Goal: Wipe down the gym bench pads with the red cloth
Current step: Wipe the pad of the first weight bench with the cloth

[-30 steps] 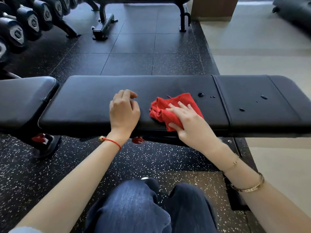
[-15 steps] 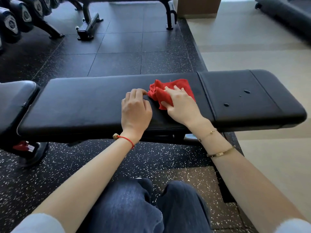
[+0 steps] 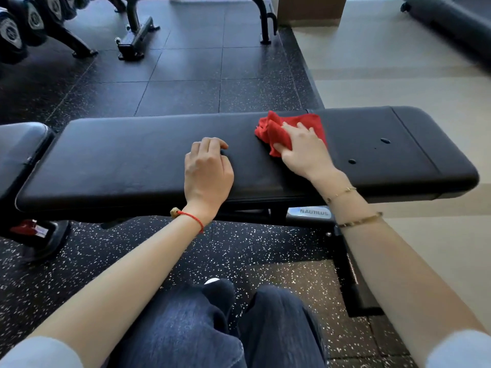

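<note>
A long black bench pad (image 3: 119, 155) runs across the view in front of me. The crumpled red cloth (image 3: 276, 128) lies near its far edge, at the seam to the right-hand pad section (image 3: 372, 123). My right hand (image 3: 303, 152) presses flat on the cloth, fingers spread over it. My left hand (image 3: 208, 171) rests on the pad left of the cloth, fingers curled, holding nothing. Two dark droplets (image 3: 352, 161) sit on the right section. A second pad (image 3: 18, 147) adjoins at the far left.
A dumbbell rack (image 3: 32, 19) stands at the back left and another bench's frame (image 3: 135, 35) behind on the black rubber floor. Pale flooring (image 3: 411, 83) lies to the right. My knees in dark jeans (image 3: 212, 335) are below the bench, beside its base foot (image 3: 356, 288).
My right hand has slid the red cloth away from me and to the right along the pad, over the droplets near the seam. My left hand stayed resting on the pad.
</note>
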A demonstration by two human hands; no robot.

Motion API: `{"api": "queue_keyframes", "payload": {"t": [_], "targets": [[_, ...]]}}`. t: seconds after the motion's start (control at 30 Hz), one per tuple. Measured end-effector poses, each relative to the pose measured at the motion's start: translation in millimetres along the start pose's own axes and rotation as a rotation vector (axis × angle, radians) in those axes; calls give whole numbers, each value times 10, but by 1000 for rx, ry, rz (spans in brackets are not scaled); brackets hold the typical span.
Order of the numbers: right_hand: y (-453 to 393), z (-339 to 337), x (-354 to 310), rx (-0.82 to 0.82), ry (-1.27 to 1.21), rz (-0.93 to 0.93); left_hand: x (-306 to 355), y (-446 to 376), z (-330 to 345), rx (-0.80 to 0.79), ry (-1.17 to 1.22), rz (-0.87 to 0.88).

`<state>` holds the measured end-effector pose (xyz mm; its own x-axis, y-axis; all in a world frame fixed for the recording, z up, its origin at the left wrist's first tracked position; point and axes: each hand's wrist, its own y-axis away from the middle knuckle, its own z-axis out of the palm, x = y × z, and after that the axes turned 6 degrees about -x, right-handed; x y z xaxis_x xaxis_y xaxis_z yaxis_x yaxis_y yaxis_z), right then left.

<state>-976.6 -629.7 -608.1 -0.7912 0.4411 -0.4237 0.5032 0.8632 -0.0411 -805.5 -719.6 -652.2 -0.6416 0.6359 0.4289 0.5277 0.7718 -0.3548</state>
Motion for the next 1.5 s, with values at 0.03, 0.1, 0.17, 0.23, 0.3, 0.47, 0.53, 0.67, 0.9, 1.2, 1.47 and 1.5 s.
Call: {"api": "queue_keyframes", "payload": {"t": [0.03, 0.1, 0.17, 0.23, 0.3, 0.47, 0.53, 0.67, 0.9, 1.2, 1.47, 1.5], "targets": [[-14, 34, -65, -17, -6, -17, -5, 2, 3, 4, -1, 0], [88, 111, -161, -50, -28, -84, -19, 2, 0, 13, 3, 2], [319, 174, -179, -62, -41, -200, -26, 6, -6, 24, 20, 1], [512, 178, -104, -72, -60, -287, -27, 7, -7, 29, 42, -4], [531, 118, 8, -80, -90, -285, -27, 7, -6, 28, 50, -2], [-40, -34, 226, -39, -11, -58, -16, 15, -18, 19, 33, 10], [-334, -46, 200, -38, 19, -13, -4, 12, -22, 12, 20, 14], [-646, 21, -38, -48, 55, -22, 4, 4, -20, 17, 13, 12], [-153, 248, -316, -117, -16, -265, -4, -4, -12, 21, -22, 5], [-121, -25, 285, -33, 21, -77, 7, 23, -42, 10, 34, 3], [-709, 81, -74, -65, 53, -9, 34, 21, -49, 6, 13, 10], [-664, 113, -132, -73, 44, -35, 32, 21, -46, 7, 14, 11]]}}
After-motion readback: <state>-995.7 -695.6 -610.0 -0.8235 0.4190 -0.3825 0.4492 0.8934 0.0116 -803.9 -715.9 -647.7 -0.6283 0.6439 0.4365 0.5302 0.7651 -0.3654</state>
